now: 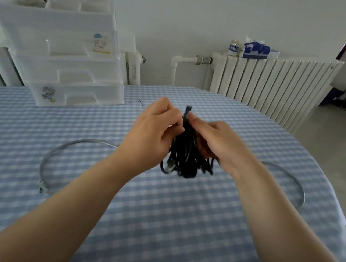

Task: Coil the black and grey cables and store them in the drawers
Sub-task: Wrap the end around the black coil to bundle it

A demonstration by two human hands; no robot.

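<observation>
Checked blue-white tablecloth [155,217]. Left hand [153,137] and right hand [214,143], raised, both pinch the bundled black cable [184,156] between them. Grey cable [57,154]: loose arc on cloth beneath both forearms. Translucent drawers [67,53]: beyond left hand.

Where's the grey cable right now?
In the head view, the grey cable lies uncoiled on the checked tablecloth, arcing behind both forearms; one plug end sits left, in front of the drawers.
</observation>
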